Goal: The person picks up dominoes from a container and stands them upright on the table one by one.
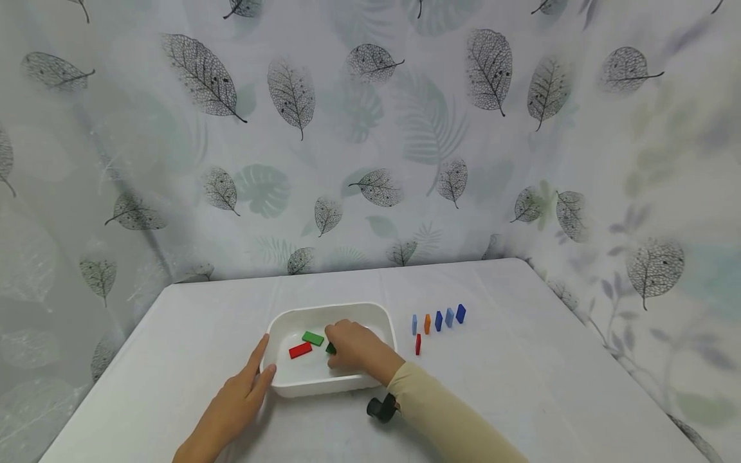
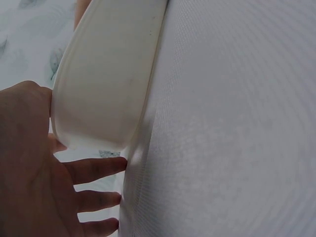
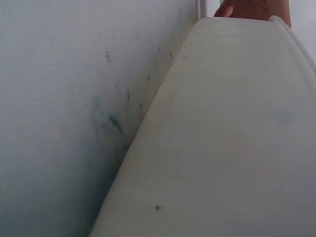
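Note:
A white plastic tray [image 1: 315, 388] holds a red domino block [image 1: 300, 350] and a green domino block [image 1: 313, 338], both lying flat. Inside it, my right hand [image 1: 356, 347] reaches over the wall and pinches a dark green block [image 1: 330, 348], mostly hidden by the fingers. My left hand [image 1: 237, 399] rests against the tray's left end, thumb and fingers extended. The left wrist view shows its spread fingers [image 2: 96, 170] beside the tray's outer wall [image 2: 106, 74]. In the right wrist view, the tray's outer wall [image 3: 222, 123] fills much of the picture.
Right of the tray, several domino blocks stand upright in a row, among them an orange block [image 1: 427, 323] and a dark blue block [image 1: 460, 314]. Nearer stands a red block [image 1: 418, 344]. A leaf-patterned curtain [image 1: 370, 128] hangs behind the white table [image 1: 521, 386].

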A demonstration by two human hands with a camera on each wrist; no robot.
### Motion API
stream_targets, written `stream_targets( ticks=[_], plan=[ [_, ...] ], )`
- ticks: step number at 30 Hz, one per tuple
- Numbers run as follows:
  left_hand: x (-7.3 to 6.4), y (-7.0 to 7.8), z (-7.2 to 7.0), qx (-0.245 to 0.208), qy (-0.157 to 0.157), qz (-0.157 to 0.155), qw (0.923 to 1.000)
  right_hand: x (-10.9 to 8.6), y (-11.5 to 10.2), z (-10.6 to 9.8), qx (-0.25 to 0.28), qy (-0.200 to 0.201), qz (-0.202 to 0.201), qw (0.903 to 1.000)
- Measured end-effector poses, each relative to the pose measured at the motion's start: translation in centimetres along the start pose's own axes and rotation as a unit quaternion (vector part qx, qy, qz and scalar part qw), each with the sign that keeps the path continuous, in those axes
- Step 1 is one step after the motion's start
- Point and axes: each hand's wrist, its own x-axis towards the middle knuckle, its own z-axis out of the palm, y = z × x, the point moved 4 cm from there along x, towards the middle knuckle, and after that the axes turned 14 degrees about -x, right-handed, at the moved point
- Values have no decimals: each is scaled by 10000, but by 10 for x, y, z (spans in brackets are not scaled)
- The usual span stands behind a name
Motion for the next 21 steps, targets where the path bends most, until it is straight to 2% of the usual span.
stream_targets(
  ticks=[7,14,21],
  plan=[
    [1,0,1,12,-1,-13,10000,-3,1,1,-10,209,-27,9998],
    [-3,2,-1,-36,10,106,9999,-7,3,0,354,578,-57,9977],
    [-4,3,-2,-109,-1,105,9999,-12,6,-5,607,594,86,9964]
  ],
)
